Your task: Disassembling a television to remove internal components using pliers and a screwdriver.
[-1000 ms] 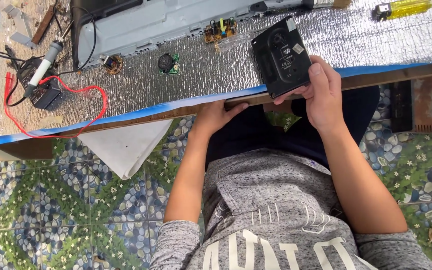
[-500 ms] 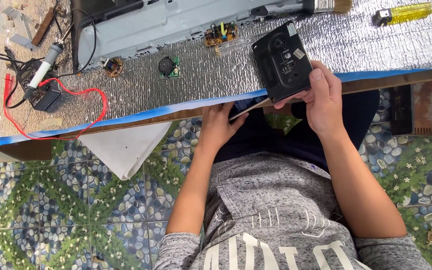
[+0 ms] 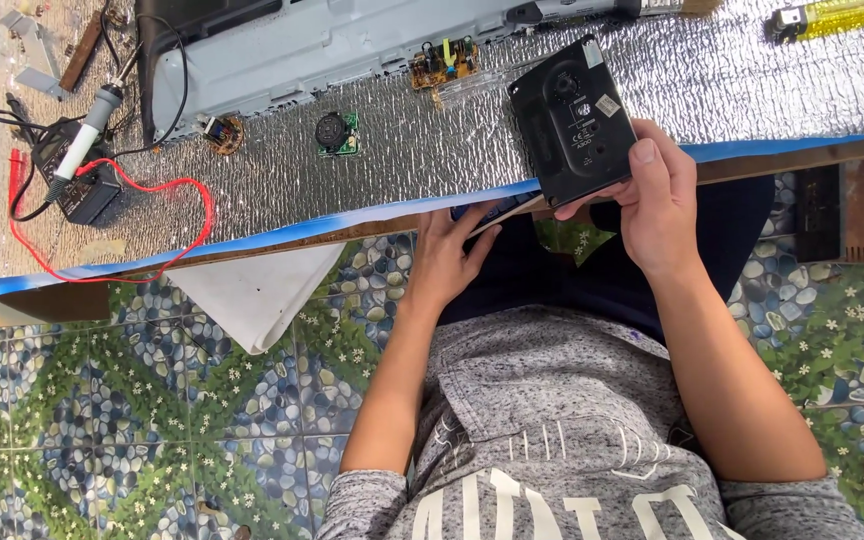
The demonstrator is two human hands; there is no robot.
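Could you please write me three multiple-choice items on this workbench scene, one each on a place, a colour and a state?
1. Where is the yellow lighter?
A. at the far right of the foil-covered bench
B. on the tiled floor
C. in the left hand

2. What colour is the looping wire by the soldering iron?
A. green
B. red
C. white

3. How is the black flat device held?
A. lying flat, untouched
B. pinned under the left hand
C. gripped in the right hand, tilted at the bench edge

Answers: 1 A, it lies at the far right corner; 2 B, its loop is plainly red; 3 C, right fingers wrap its lower end while the left hand rests below the bench edge.
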